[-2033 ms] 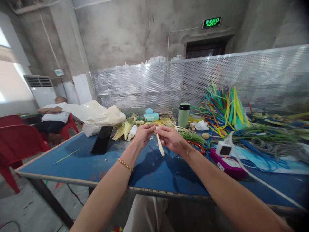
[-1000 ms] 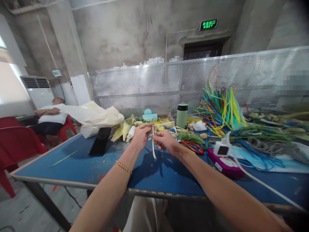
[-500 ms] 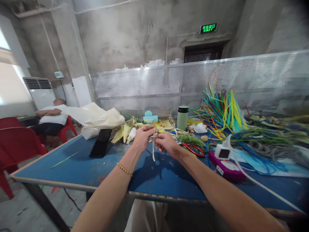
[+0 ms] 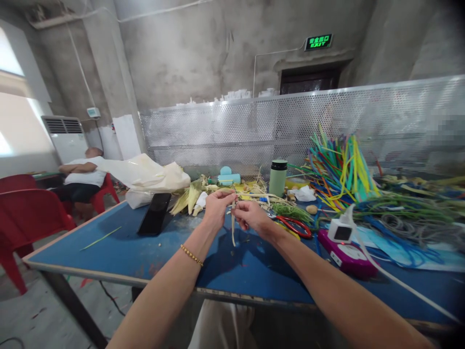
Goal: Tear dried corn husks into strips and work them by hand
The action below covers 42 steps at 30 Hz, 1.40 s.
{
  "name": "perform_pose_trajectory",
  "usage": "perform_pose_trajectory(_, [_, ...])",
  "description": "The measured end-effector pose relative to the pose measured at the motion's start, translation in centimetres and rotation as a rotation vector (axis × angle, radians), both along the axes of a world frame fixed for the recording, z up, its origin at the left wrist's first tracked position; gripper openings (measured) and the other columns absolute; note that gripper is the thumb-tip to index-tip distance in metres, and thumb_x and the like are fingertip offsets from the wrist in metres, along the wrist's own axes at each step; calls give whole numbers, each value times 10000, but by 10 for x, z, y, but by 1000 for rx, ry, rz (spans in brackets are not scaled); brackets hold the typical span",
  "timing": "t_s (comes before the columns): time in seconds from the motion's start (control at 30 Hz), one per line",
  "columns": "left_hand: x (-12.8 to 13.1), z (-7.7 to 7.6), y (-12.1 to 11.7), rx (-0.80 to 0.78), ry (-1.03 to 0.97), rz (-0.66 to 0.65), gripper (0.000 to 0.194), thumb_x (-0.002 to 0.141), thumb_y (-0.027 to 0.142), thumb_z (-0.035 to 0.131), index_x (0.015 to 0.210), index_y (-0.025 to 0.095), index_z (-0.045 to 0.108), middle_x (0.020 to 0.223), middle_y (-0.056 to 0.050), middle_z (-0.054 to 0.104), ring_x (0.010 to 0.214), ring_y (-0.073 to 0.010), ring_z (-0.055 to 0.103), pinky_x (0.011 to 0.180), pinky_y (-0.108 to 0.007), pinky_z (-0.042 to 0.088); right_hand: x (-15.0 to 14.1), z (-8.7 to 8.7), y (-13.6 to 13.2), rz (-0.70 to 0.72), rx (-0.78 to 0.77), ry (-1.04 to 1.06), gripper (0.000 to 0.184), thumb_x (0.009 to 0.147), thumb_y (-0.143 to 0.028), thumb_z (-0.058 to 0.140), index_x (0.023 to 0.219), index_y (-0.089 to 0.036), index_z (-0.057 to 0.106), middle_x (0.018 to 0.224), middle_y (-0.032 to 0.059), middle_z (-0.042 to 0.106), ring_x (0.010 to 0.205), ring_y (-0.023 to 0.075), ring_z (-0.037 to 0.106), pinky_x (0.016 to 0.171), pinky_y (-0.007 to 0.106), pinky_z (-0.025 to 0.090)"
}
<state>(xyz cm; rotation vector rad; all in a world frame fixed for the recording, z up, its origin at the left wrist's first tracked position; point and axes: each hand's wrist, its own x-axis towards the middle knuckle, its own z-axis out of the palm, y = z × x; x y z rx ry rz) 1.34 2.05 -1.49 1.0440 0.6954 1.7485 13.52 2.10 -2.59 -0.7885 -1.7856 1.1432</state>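
Close together above the blue table (image 4: 156,259), my left hand (image 4: 219,206) and my right hand (image 4: 250,214) pinch a pale, flat strip of dried plant material (image 4: 233,230), perhaps husk. One end of the strip hangs down between them; the part at the fingertips is small and partly hidden. My left wrist wears a gold bead bracelet. Right of my right hand lie red-handled scissors (image 4: 296,227). Behind both hands is a heap of dry husks (image 4: 191,196) and straw-like strips.
A black phone (image 4: 154,213) and a pale plastic bag (image 4: 156,177) lie to the left. On the right are a green bottle (image 4: 278,179), colourful strips (image 4: 347,169), coils of cord (image 4: 403,228) and a purple power box (image 4: 347,254) with a white cable. A seated person (image 4: 85,169) is far left.
The camera view has shifted slightly, so the whole scene sits a little further right. My hands stay pinched on the strip, almost in the same pose.
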Motion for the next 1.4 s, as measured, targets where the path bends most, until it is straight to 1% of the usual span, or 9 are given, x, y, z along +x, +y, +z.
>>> perform_pose_trajectory(0.47, [0, 0, 1, -34, -39, 3, 274, 473, 127, 771, 722, 90, 664, 585, -33, 638, 578, -126, 582, 595, -258, 442, -7, -4, -1, -58, 94, -89, 182, 718, -202, 532, 556, -187, 451, 451, -74, 461, 330, 75, 469, 348, 188, 339])
perform_pose_trajectory(0.7, [-7, 0, 6, 22, 39, -85, 347, 517, 159, 779, 840, 94, 668, 676, -45, 667, 667, -135, 608, 672, -263, 447, 4, 7, -5, -113, 259, -292, 319, 850, -332, 473, 595, -160, 557, 539, -7, 584, 352, 80, 487, 403, 207, 367])
perform_pose_trajectory(0.8, [-8, 0, 6, 65, 85, -87, 322, 531, 137, 766, 835, 105, 665, 727, -41, 669, 675, -123, 608, 718, -270, 453, 17, 22, -4, -262, 401, -190, 330, 865, -404, 476, 739, -152, 647, 608, 14, 629, 415, 101, 520, 455, 222, 390])
perform_pose_trajectory(0.87, [-7, 0, 5, 99, 136, -85, 255, 531, 119, 754, 765, 106, 653, 862, -67, 683, 683, -110, 605, 728, -271, 458, 27, 31, -2, -476, 499, -148, 359, 880, -414, 456, 762, -148, 666, 638, 41, 650, 516, 128, 557, 502, 229, 389])
perform_pose_trajectory(0.93, [-6, 1, 3, 122, 203, -84, 191, 538, 114, 741, 696, 102, 634, 1047, -103, 665, 691, -101, 600, 720, -274, 468, 37, 37, 2, -672, 628, -273, 347, 871, -380, 473, 712, -152, 680, 662, 60, 667, 607, 150, 576, 565, 244, 378])
perform_pose_trajectory(1.0, [-5, 1, 1, 135, 260, -82, 163, 551, 119, 729, 679, 101, 630, 1159, -119, 631, 695, -99, 594, 712, -283, 477, 44, 38, 6, -729, 673, -436, 344, 854, -368, 495, 651, -161, 681, 689, 66, 680, 648, 161, 579, 579, 255, 350])
perform_pose_trajectory(1.13, [-4, 1, 0, 133, 312, -86, 152, 558, 115, 727, 680, 105, 636, 1174, -121, 627, 801, -142, 613, 737, -289, 481, 42, 34, 10, -497, 470, -484, 462, 855, -453, 481, 556, -157, 671, 600, 55, 648, 595, 155, 563, 539, 258, 328])
perform_pose_trajectory(1.3, [-4, 1, -2, 162, 344, -158, 133, 577, 85, 708, 693, 115, 650, 917, -92, 689, 850, -170, 622, 803, -306, 469, 28, 27, 8, -219, 139, -35, 372, 761, -495, 598, 718, -142, 709, 648, 39, 655, 571, 137, 546, 518, 245, 371])
perform_pose_trajectory(1.4, [-3, 2, -5, 138, 358, -192, 287, 577, 62, 703, 855, 126, 664, 685, -26, 663, 694, -137, 612, 773, -303, 465, 26, 26, 10, -238, 76, 201, 319, 674, -444, 689, 783, -144, 695, 623, 11, 619, 523, 107, 485, 484, 232, 346])
